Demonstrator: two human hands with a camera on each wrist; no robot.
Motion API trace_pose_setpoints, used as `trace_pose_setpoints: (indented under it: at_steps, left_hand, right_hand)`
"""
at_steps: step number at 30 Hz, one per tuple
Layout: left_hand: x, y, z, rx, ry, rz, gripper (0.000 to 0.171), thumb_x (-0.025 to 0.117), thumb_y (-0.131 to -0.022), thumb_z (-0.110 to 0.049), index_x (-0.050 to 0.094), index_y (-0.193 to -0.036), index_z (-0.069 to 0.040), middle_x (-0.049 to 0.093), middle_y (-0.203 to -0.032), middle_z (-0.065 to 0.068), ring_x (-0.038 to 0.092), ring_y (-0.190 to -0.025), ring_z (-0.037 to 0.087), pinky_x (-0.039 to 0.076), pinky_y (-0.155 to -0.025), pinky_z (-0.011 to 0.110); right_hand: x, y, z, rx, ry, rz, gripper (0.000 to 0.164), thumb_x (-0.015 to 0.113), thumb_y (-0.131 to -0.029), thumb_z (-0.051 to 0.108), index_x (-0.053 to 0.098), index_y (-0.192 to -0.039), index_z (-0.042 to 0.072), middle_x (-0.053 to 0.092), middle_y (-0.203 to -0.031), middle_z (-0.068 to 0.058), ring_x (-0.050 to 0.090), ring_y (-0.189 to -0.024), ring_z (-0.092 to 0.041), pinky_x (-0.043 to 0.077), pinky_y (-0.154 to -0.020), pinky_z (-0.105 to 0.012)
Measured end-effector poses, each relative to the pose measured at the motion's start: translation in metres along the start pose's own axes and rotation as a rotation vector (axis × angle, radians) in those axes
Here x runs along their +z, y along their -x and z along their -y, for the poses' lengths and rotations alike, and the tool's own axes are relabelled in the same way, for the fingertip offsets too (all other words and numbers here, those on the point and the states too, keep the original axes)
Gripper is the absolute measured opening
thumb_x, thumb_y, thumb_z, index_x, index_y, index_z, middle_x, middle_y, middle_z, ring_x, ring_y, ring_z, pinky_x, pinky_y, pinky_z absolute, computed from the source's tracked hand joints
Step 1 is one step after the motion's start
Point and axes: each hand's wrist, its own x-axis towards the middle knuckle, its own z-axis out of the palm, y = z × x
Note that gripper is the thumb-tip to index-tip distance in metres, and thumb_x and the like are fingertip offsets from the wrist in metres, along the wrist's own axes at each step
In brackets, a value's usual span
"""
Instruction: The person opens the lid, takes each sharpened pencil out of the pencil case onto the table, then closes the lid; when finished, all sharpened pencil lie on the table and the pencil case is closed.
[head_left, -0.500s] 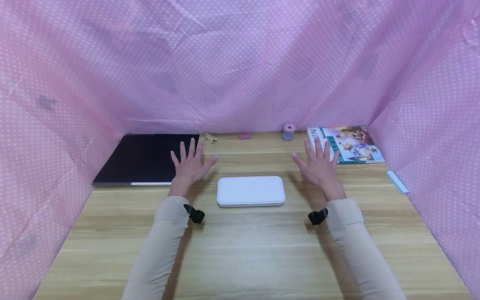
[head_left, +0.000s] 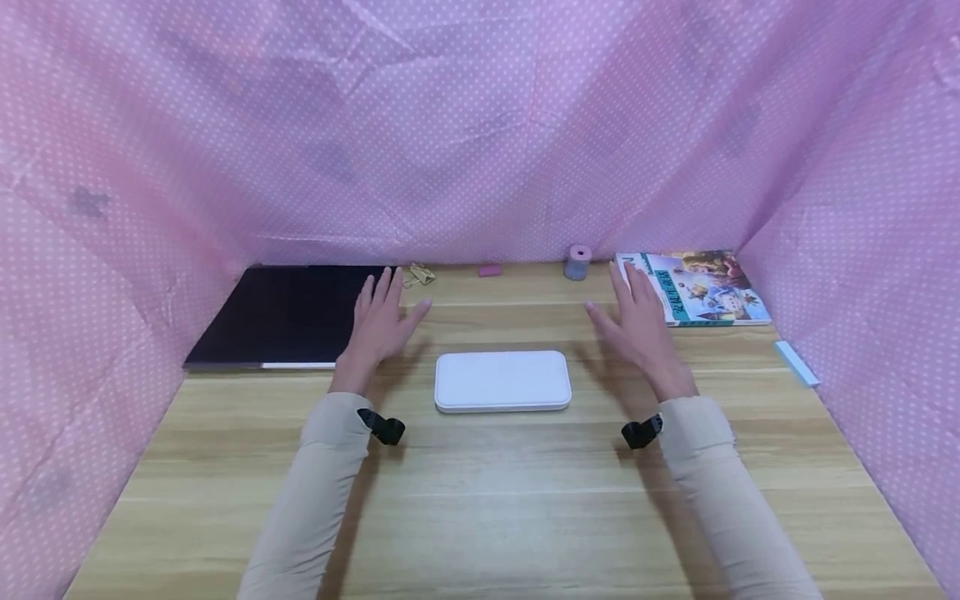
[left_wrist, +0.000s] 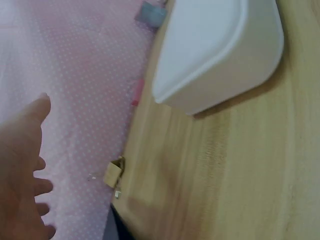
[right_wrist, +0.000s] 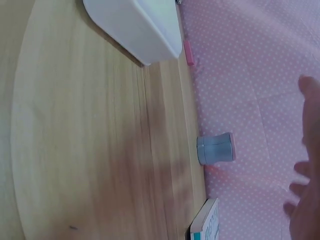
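A white rounded-corner case (head_left: pixel 502 381) lies flat on the wooden table between the two hands. To its left, my left hand (head_left: pixel 378 325) hovers with straight fingers and the thumb out, overlapping the edge of a black flat panel (head_left: pixel 292 312) in the head view. My right hand (head_left: pixel 642 329) is held up on the other side, fingers extended, near the books. Neither hand holds anything. The left wrist view shows the left hand (left_wrist: pixel 20 175) apart from the case (left_wrist: pixel 220 55); the right wrist view shows the right hand (right_wrist: pixel 307 165) likewise apart from it.
Along the back edge are a gold binder clip (head_left: pixel 420 274), a pink eraser-like block (head_left: pixel 490 271) and a small grey-blue cylinder with a pink top (head_left: pixel 577 262). Books with colourful covers (head_left: pixel 708 287) lie back right, a light-blue strip (head_left: pixel 797 363) at the right edge. Pink dotted cloth (head_left: pixel 480 133) surrounds the table.
Both hands have turned so their palms face inward more, and their spread fingers have drawn closer together. The forearms shifted slightly outward; the case stayed in place.
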Motion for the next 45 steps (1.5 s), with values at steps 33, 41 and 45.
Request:
trace_pose_setpoints:
  at_steps: [33, 41, 45]
  left_hand:
    - [0.074, 0.079, -0.033, 0.209, 0.167, 0.103, 0.111, 0.079, -0.059, -0.056, 0.028, -0.141, -0.003, 0.03, -0.138, 0.014, 0.029, -0.126, 0.025, 0.029, -0.105, 0.039]
    - [0.08, 0.081, -0.038, 0.136, 0.212, 0.059, 0.11, 0.08, -0.057, -0.054, 0.028, -0.141, -0.005, 0.032, -0.135, 0.011, 0.032, -0.123, 0.022, 0.031, -0.103, 0.037]
    - [0.083, 0.083, -0.037, 0.114, 0.266, 0.03, 0.112, 0.081, -0.055, -0.053, 0.028, -0.141, -0.005, 0.033, -0.133, 0.01, 0.034, -0.121, 0.022, 0.032, -0.103, 0.037]
  right_hand:
    - [0.055, 0.062, 0.037, -0.148, -0.243, 0.438, 0.099, 0.066, -0.074, 0.058, 0.015, -0.149, 0.017, 0.014, -0.153, -0.005, 0.015, -0.138, -0.023, 0.02, -0.109, -0.045]
    - [0.053, 0.062, 0.038, -0.12, -0.255, 0.455, 0.102, 0.071, -0.072, 0.053, 0.015, -0.149, 0.014, 0.012, -0.153, -0.008, 0.014, -0.138, -0.025, 0.021, -0.108, -0.045]
    - [0.053, 0.063, 0.037, -0.108, -0.278, 0.449, 0.102, 0.072, -0.072, 0.051, 0.016, -0.148, 0.013, 0.013, -0.152, -0.009, 0.017, -0.138, -0.027, 0.022, -0.108, -0.046]
